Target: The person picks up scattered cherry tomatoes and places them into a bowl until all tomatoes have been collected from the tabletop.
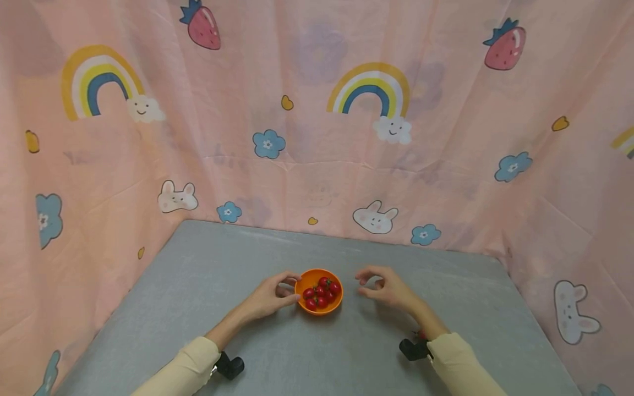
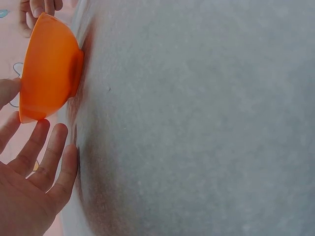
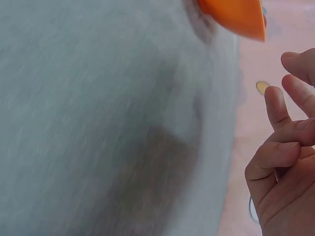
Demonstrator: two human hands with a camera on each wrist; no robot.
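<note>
An orange bowl [image 1: 307,308] stands upright on the grey table, with several red cherry tomatoes [image 1: 320,292] inside, some showing green stems. My left hand [image 1: 272,297] is at the bowl's left side, thumb and fingertips touching its rim and outer wall. In the left wrist view the fingers [image 2: 37,145] spread loosely under the bowl's side. To the right of the bowl, apart from it, my right hand [image 1: 388,287] hovers over the table with loosely bent fingers and holds nothing. Another small red item [image 1: 420,334], perhaps a tomato, is mostly hidden behind my right wrist.
The grey table [image 1: 277,352] ends at a pink curtain [image 1: 317,181] printed with rainbows, rabbits and flowers, which hangs at the back and both sides. Black wrist cameras [image 1: 229,366] are strapped under both forearms.
</note>
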